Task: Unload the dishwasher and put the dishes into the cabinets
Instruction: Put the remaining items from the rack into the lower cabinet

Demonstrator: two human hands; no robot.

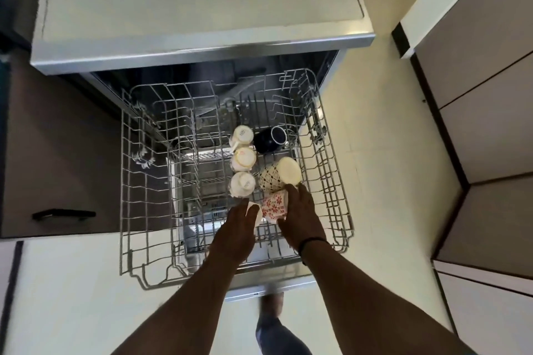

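- While both forearms reach down over the pulled-out upper rack (131,204), the left hand (235,235) touches a white piece at the rack's near centre; grip cannot be told.
- The right hand (302,215) is curled on a red-patterned white cup (274,203).
- Farther: a dotted cup (268,179), a cream bowl (289,170), and three white mugs (242,161) in a column, base markings illegible.
- Farthest: a dark blue mug (269,140), then the dishwasher top (202,3).
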